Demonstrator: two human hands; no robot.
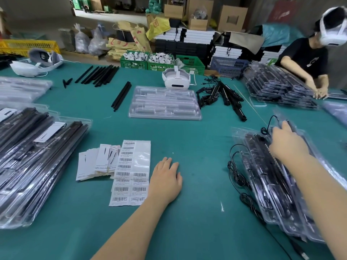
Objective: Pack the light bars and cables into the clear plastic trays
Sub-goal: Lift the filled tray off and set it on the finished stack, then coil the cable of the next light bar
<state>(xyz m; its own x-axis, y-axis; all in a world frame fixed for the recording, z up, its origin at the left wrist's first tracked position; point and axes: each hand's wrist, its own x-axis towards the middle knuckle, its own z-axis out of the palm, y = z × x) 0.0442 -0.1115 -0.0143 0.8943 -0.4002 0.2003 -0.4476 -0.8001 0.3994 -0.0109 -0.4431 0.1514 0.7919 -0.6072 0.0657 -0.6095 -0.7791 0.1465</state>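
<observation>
Green felt covered the work table (197,147). At twelve o'clock lay an empty clear plastic tray (165,104), long axis running nine to three. At three o'clock, the right hand (287,141) gripped a stack of filled clear trays (281,184), long axes eleven to five. The left hand (166,179) rested flat, fingers relaxed, holding nothing.

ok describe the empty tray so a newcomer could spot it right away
Start at the green table and look to its far middle, just in front of the white headset. The empty tray lies flat there, alone. Unlike the stacked trays at the sides, its moulded slots hold nothing black.
</observation>
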